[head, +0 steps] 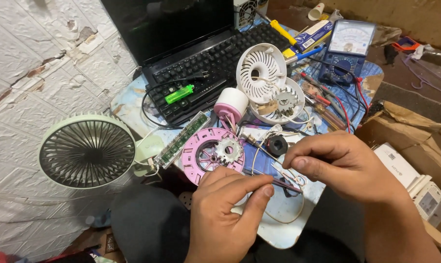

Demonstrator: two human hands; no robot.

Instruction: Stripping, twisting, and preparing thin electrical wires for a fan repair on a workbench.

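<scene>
My left hand [227, 207] is closed, thumb and forefinger pinching a thin wire [279, 181] low over the small table. My right hand [339, 163] pinches the same wire a little to the right. The thin wire loops down toward the table's front edge. Just behind my left hand lies a pink round fan housing [201, 153] with a white toothed part [228, 151] in it. A small black ring-shaped part [278, 145] sits between the hands and the white fan grilles [261, 73].
A pale green desk fan [86, 150] stands at the left. A black laptop [206, 58] with a green lighter [179, 93] on it, a narrow circuit board [182, 139], a pink-white cylinder [231, 104], a multimeter [349, 46] and screwdrivers crowd the table. A cardboard box [410, 141] sits right.
</scene>
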